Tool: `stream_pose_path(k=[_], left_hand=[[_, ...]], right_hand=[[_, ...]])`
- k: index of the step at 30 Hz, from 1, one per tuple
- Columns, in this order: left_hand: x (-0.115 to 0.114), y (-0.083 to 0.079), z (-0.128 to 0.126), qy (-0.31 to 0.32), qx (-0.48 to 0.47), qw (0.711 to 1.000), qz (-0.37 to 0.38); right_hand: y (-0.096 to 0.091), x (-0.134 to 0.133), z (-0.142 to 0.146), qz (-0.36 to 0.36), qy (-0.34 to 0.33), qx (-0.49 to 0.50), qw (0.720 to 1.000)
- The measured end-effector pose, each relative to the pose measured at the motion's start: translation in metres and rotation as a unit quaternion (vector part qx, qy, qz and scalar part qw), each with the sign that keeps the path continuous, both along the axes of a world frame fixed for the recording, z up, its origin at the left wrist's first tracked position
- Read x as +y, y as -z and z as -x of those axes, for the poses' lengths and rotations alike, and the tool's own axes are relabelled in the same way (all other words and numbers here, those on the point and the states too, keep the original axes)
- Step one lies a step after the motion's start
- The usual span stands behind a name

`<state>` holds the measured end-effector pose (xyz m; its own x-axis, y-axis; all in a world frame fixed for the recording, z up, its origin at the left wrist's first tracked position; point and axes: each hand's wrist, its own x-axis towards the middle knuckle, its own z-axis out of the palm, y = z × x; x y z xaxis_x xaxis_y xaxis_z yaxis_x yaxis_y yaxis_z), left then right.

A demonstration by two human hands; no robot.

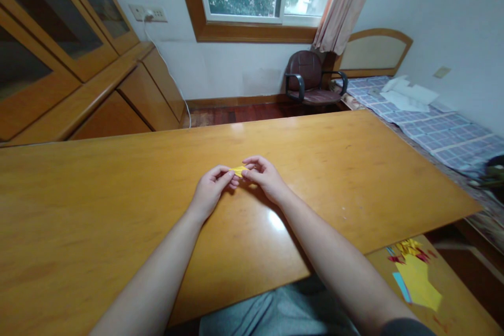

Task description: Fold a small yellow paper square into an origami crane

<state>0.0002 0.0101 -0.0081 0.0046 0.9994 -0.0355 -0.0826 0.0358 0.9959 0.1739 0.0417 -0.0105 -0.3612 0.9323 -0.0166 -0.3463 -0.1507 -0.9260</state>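
Observation:
A small piece of folded yellow paper (238, 170) is held between my two hands, just above the wooden table (118, 210). My left hand (212, 189) pinches its left end between thumb and fingers. At its right end, my right hand (264, 177) grips it with the thumb and fingertips. The fingers cover both ends of the paper, so its full shape is hidden.
A lower surface at the right bears yellow paper sheets (419, 283), a blue strip (401, 287) and a pile of yellow and red pieces (409, 248). Beyond the table stand a chair (307, 76), a bed (433, 121) and a wooden cabinet (98, 79).

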Motion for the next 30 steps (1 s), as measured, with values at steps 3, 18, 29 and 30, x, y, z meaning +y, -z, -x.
stream_pose_path(k=[3, 18, 29, 30], left_hand=[[-0.0007, -0.0009, -0.0002, -0.001, -0.003, 1.000, 0.000], [-0.0002, -0.0022, 0.0010, -0.003, 0.019, 1.000, 0.009], [-0.0008, -0.0062, -0.0009, -0.016, 0.039, 0.999, 0.001], [-0.0011, -0.0066, -0.0012, -0.016, 0.047, 0.999, -0.002]], right_hand=[[0.0003, -0.0002, 0.0000, -0.004, 0.003, -0.002, 1.000], [-0.0037, -0.0016, 0.0009, -0.016, 0.016, -0.011, 1.000], [-0.0028, -0.0021, 0.0022, -0.012, 0.009, -0.010, 1.000], [-0.0031, -0.0024, 0.0023, -0.015, 0.006, -0.017, 1.000]])
